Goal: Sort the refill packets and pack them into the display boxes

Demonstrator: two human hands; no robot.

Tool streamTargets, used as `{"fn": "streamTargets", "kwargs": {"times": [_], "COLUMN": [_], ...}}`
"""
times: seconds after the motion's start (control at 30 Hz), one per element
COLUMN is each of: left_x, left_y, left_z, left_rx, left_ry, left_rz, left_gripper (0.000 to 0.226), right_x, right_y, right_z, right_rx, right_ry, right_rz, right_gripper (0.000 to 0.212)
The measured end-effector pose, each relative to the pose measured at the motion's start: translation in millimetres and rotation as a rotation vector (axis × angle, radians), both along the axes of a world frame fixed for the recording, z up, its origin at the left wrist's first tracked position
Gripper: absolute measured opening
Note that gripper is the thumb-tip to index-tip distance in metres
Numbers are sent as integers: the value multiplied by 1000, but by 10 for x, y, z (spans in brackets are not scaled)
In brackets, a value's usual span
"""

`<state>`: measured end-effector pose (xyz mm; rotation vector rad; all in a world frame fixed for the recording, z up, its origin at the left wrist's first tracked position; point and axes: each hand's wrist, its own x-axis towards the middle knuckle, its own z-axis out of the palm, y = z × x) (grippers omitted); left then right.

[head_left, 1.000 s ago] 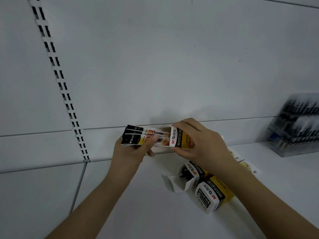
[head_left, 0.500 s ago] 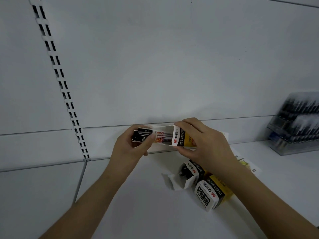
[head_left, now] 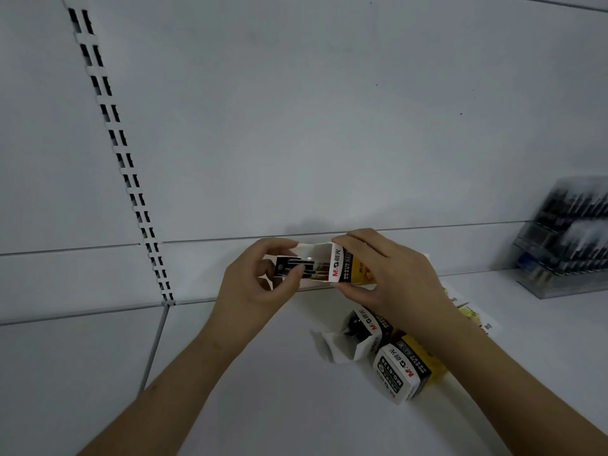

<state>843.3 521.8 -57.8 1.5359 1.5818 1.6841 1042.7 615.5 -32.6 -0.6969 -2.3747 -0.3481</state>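
2 hands meet just above the white shelf [head_left: 230, 373], working as a pair: the right hand [head_left: 391, 274] is wrapped around a yellow-and-black display box [head_left: 345, 268] held on its side with the open mouth facing left, and the left hand [head_left: 260, 287] pinches the black header ends of a small bunch of refill packets [head_left: 296, 266], already partly inside that mouth. To finish the step well, I would keep the packets squared together and level with the box's long axis, hold the white flap [head_left: 306, 250] clear, and push from the header ends so none buckles or snags. Nearer and to the right, 1 open box [head_left: 362, 327] and 1 closed box [head_left: 398, 370] lie on the shelf.
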Motion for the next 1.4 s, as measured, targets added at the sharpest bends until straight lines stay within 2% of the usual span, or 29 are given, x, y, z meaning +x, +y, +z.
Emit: {"fn": "streamTargets", "kwargs": {"times": [0.13, 0.23, 0.43, 0.6, 0.8, 0.97, 1.1, 1.2, 1.4], "left_x": [48, 52, 53, 10, -83, -23, 2, 25, -20], "left_y": [27, 33, 20, 40, 60, 61, 111, 107, 132], "left_z": [-6, -42, -32, -54, -112, -172, -229, -249, -313], "left_rx": [-9, -17, 12, 50, 6, 58, 99, 96, -80], "left_ry": [-103, -71, -123, 42, 414, 641, 551, 485, 460], "left_rz": [12, 45, 34, -89, -137, -25, -14, -12, 48], "left_gripper": [14, 6, 9, 9, 29, 34, 34, 25, 8], "right_x": [4, -24, -22, 1, 48, 113, 140, 152, 94], "right_y": [-1, -22, -32, -2, 29, 54, 102, 185, 380], "right_z": [1, -31, -27, -10, -4, -30, -53, -40, -12], "right_rx": [0, 27, 5, 21, -40, -106, -165, -261, -397], "right_ry": [17, -1, 9, 26, 26, 28, -28, -114, -380], "right_rz": [24, 80, 106, 106, 110, 92, 14, -51, -117], "right_gripper": [51, 51, 49, 49, 52, 57, 60, 60, 51]}}
